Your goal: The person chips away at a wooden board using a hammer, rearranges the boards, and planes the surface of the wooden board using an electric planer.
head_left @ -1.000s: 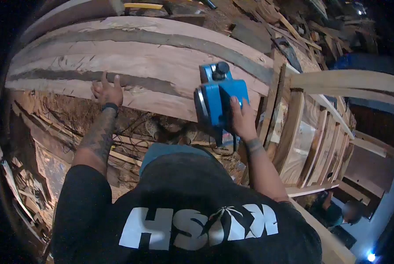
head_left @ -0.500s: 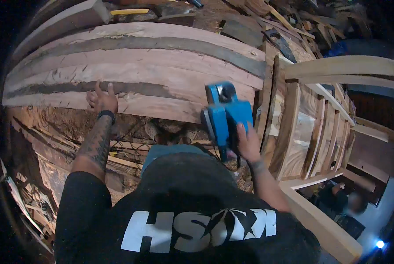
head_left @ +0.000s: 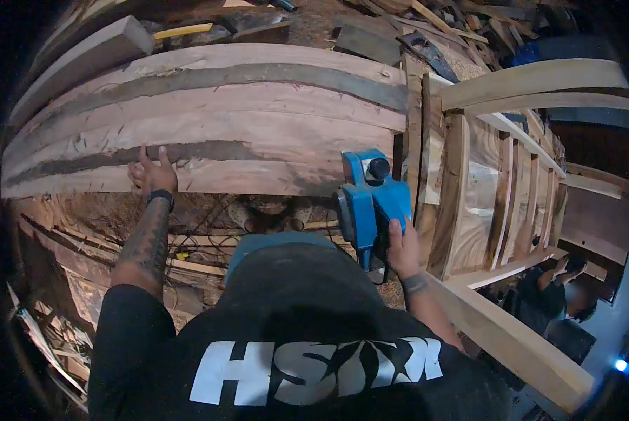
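Observation:
My right hand point(head_left: 404, 250) is wrapped around the rear handle of a blue electric planer point(head_left: 359, 203). The planer has a dark round knob at its front and sits at the right end of the near wooden plank point(head_left: 258, 177). My left hand point(head_left: 153, 173) rests with fingers spread on that plank's left part, by a dark grey rough strip point(head_left: 202, 151). Pinkish smooth bands run beside grey rough bands along the planks. How firmly the planer's sole meets the wood is hidden.
A slatted wooden frame point(head_left: 500, 200) stands to the right, with a thick beam point(head_left: 518, 344) near my right arm. Another person point(head_left: 546, 295) is beyond it at lower right. Scrap boards point(head_left: 371, 45) lie behind the planks. Cables and wood strips lie below the near edge.
The planer and my right hand have shifted slightly right and nearer to me. In view, my left hand sits a little further left and lower, its fingers still spread on the plank.

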Demonstrator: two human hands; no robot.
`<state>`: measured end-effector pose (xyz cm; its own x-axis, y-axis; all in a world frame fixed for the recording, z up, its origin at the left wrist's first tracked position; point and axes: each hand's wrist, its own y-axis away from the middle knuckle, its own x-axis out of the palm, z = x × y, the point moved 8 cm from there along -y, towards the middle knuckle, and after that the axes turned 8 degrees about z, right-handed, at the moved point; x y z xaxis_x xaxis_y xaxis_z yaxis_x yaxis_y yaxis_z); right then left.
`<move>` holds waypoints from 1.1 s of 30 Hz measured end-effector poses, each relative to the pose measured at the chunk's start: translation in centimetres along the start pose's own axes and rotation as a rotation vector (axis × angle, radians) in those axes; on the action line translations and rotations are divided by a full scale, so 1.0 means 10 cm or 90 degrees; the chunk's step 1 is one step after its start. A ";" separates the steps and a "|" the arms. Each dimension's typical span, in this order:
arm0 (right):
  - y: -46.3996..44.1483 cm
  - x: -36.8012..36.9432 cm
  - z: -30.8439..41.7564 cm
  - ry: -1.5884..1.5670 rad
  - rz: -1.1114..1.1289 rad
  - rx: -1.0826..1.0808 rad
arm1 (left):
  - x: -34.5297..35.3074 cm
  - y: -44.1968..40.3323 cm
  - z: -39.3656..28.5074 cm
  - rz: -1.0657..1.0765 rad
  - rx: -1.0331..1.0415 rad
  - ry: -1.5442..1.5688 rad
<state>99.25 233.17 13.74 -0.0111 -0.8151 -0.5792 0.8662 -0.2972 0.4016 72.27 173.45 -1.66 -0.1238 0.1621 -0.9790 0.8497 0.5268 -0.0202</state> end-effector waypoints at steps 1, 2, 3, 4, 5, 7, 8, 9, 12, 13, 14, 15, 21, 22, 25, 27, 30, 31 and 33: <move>-0.04 0.00 -0.02 0.014 -0.012 -0.019 | 0.03 -0.04 0.01 -0.013 0.012 0.002; -0.16 -0.02 0.02 0.029 -0.026 -0.038 | 0.03 -0.06 0.00 0.000 0.005 -0.010; -0.29 -0.04 0.07 0.043 -0.040 -0.056 | 0.01 -0.05 -0.01 0.013 0.000 -0.022; -0.47 -0.05 0.21 0.053 -0.069 -0.098 | 0.01 -0.04 -0.02 0.026 -0.004 -0.034; -0.65 -0.05 0.40 0.062 -0.099 -0.139 | -0.01 -0.04 -0.03 0.013 0.002 -0.023; -0.84 -0.01 0.62 -0.081 -0.028 -0.012 | -0.01 -0.03 -0.02 -0.011 0.010 -0.002; -0.89 0.03 0.65 -0.139 0.000 0.045 | -0.01 -0.03 -0.03 0.002 0.008 0.003; -0.92 0.07 0.60 -0.178 0.021 0.083 | -0.01 -0.03 -0.04 0.015 0.005 0.009; -0.77 -0.04 0.45 -0.024 -0.026 -0.056 | 0.07 -0.10 0.03 0.002 0.047 0.038; -0.59 -0.08 0.39 0.073 -0.060 -0.143 | 0.11 -0.12 0.06 -0.010 0.068 0.050; -0.39 -0.10 0.22 0.048 -0.063 -0.105 | 0.11 -0.11 0.07 -0.007 0.053 0.029; -0.18 -0.11 0.07 0.024 -0.067 -0.067 | 0.09 -0.09 0.06 -0.003 0.039 0.009; 0.02 -0.18 -0.24 0.081 -0.103 -0.001 | -0.03 -0.05 -0.03 0.013 0.013 0.012; -0.22 -0.21 -0.18 0.104 -0.103 -0.006 | 0.00 -0.06 -0.01 0.005 0.023 0.016; -0.86 -0.32 0.15 0.160 -0.197 -0.115 | 0.08 -0.11 0.02 0.113 -0.006 0.044; -1.13 -0.20 0.03 0.038 -0.060 0.093 | 0.13 -0.10 0.09 0.055 -0.020 -0.003; -0.93 0.00 0.12 -0.166 0.023 0.060 | -0.13 0.04 -0.14 0.167 -0.071 -0.015; -0.85 0.02 -0.13 0.062 0.002 -0.112 | -0.27 0.10 -0.20 0.188 -0.081 -0.011; -0.54 0.12 -0.74 0.455 -0.057 -0.330 | -0.56 0.23 -0.33 0.229 -0.101 -0.004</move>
<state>98.25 237.47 5.63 0.0750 -0.2431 -0.9671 0.9963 0.0592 0.0624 73.24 176.56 4.45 0.1710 0.3555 -0.9189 0.7479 0.5603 0.3559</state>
